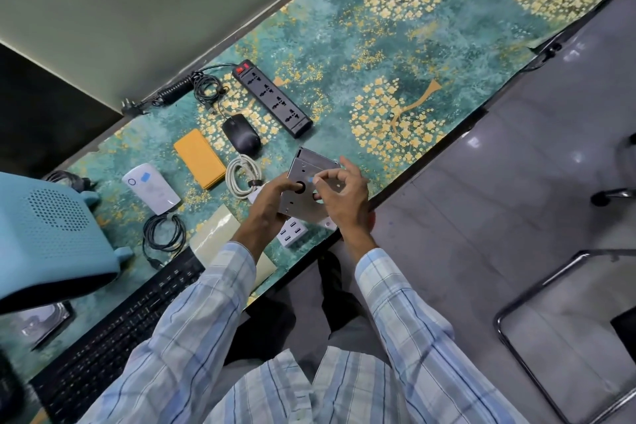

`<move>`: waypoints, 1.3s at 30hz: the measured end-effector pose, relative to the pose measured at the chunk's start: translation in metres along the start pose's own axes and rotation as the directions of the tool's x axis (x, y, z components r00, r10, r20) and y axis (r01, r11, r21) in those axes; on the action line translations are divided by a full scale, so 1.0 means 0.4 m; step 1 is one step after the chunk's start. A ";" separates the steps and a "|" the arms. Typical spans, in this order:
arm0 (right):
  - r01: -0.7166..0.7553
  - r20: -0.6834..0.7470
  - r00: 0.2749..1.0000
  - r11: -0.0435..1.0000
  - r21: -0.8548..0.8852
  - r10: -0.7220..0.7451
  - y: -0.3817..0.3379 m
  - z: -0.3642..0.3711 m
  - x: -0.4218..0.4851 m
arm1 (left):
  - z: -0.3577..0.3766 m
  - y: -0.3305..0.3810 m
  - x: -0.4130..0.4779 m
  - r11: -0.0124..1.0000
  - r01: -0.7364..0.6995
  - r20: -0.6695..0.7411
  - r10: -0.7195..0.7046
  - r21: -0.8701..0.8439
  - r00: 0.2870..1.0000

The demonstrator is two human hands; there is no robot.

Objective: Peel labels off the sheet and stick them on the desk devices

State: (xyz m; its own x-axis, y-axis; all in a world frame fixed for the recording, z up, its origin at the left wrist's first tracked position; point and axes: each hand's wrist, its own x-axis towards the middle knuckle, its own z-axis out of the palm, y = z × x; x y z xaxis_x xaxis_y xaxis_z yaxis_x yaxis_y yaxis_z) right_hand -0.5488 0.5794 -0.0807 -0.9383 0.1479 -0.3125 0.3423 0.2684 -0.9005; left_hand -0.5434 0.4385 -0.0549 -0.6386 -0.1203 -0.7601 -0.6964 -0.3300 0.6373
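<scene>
Nearest, both plaid sleeves reach in, and a black keyboard (113,323) runs off the bottom-left edge. The left hand (272,203) is clamped on a flat silver metal device (306,189) held just over the desk edge. The right hand (339,194) pinches a small blue label (310,179) against its top face, other fingers spread. The yellowish label sheet (215,229) is partly hidden under the left forearm, and the white USB hub (292,231) under the device. Further back: white router (151,189) already labelled, mouse (241,134), power strip (272,98).
</scene>
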 end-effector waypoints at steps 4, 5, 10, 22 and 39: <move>0.027 -0.058 0.998 0.996 -0.084 -0.032 -0.006 0.016 -0.014 | 0.003 -0.013 -0.012 0.999 -0.035 -0.005 0.035 0.024 0.999; 0.031 -0.082 0.996 0.995 -0.092 -0.039 -0.007 0.020 -0.019 | 0.003 -0.017 -0.016 0.999 -0.037 -0.015 0.037 0.020 0.999; -0.016 -0.143 0.990 1.000 -0.001 0.016 -0.013 0.019 -0.032 | -0.033 -0.019 -0.025 1.000 -0.029 -0.009 0.029 0.013 1.000; -0.167 0.080 0.986 0.932 0.322 0.149 -0.035 -0.005 -0.014 | 0.023 -0.033 -0.010 0.608 -0.568 0.171 0.585 0.555 0.793; -0.236 -0.260 0.943 0.968 -0.083 0.208 0.058 -0.029 0.037 | 0.036 -0.111 0.047 -0.025 -0.550 0.502 0.445 0.835 0.742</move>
State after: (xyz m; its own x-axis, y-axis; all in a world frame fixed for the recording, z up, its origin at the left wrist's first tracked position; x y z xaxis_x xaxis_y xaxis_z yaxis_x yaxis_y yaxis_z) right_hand -0.5541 0.5989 -0.1028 -0.8010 0.4424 -0.4034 0.5570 0.3038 -0.7729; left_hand -0.5292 0.4643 -0.0955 -0.9479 0.2338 -0.2162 0.0954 0.8563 0.5077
